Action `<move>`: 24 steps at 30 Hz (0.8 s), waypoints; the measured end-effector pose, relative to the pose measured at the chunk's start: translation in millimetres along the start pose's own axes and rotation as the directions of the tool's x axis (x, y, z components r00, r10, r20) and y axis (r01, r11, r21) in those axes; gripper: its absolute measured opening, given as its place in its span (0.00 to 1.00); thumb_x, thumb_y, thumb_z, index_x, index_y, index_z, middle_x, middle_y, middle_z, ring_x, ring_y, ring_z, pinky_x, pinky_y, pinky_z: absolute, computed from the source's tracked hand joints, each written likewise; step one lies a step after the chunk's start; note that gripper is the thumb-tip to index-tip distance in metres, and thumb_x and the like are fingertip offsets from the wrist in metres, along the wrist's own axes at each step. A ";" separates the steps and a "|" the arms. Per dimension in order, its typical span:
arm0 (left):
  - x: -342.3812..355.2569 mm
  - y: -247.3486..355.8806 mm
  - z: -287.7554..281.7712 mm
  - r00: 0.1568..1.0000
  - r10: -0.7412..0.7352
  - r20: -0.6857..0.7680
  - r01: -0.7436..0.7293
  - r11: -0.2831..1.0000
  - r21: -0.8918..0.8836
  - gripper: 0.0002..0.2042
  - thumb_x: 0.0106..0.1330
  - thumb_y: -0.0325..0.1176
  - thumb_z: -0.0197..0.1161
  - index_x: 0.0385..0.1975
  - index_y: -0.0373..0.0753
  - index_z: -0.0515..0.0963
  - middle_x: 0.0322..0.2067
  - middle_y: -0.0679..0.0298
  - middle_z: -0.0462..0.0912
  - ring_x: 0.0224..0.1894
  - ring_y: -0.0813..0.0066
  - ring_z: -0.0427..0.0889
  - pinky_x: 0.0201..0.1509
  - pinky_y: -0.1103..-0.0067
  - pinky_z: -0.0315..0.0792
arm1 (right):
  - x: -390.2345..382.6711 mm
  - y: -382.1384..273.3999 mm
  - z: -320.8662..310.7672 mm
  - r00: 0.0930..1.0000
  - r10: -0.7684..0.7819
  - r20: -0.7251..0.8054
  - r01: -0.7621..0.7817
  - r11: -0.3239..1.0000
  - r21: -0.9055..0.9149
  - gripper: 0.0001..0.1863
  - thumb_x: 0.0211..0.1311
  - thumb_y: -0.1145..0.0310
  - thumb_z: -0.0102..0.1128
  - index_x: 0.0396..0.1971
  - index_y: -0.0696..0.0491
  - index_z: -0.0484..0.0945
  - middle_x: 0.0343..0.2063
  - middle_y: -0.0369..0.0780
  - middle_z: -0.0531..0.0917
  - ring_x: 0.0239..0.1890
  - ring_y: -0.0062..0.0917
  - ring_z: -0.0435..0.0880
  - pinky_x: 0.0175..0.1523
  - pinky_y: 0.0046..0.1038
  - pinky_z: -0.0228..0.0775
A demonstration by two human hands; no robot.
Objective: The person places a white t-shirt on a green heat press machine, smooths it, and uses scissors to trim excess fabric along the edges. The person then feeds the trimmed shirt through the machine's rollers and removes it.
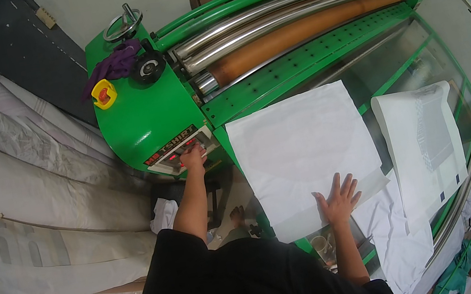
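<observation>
My left hand [193, 157] is at the control panel [177, 165] with red lit displays, on the front of a green roller heat press [146, 122]. Its fingers look curled together against the panel; what they touch is hidden behind them. On the sloping front table a large white sheet [304, 141] lies flat, fabric or paper. My right hand [339, 201] rests on its lower right part, fingers spread, holding nothing. To the right of that sheet lies a curling sheet of white paper [430, 144] with a grey printed pattern. White cloth [391, 226] lies crumpled between them.
Behind the table run steel rollers [288, 15] and a brown roller [310, 36]. On the machine's housing sit a handwheel [123, 27], a purple cloth [111, 65] and a yellow-and-red stop button [104, 94]. Large wrapped rolls [53, 185] stand to the left.
</observation>
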State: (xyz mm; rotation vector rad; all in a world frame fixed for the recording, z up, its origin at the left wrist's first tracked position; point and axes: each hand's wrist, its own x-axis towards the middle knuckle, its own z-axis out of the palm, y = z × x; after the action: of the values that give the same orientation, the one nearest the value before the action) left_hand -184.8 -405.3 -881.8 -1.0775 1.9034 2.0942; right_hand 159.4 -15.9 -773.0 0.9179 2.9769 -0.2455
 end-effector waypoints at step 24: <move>-157.1 -9.7 69.5 0.219 0.630 0.745 -0.928 -0.103 0.359 0.34 0.76 0.50 0.65 0.76 0.38 0.67 0.77 0.48 0.62 0.79 0.45 0.59 0.78 0.47 0.52 | 167.7 9.8 -19.2 0.992 -0.121 0.023 0.121 0.993 0.004 0.58 0.64 0.19 0.53 0.85 0.43 0.56 0.84 0.56 0.49 0.86 0.57 0.43 0.82 0.70 0.34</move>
State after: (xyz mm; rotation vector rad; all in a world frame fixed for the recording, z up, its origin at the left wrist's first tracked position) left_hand -92.4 -282.5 -804.4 0.9846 3.0962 0.9118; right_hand 26.8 88.7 -765.9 0.7295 3.0153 -0.2598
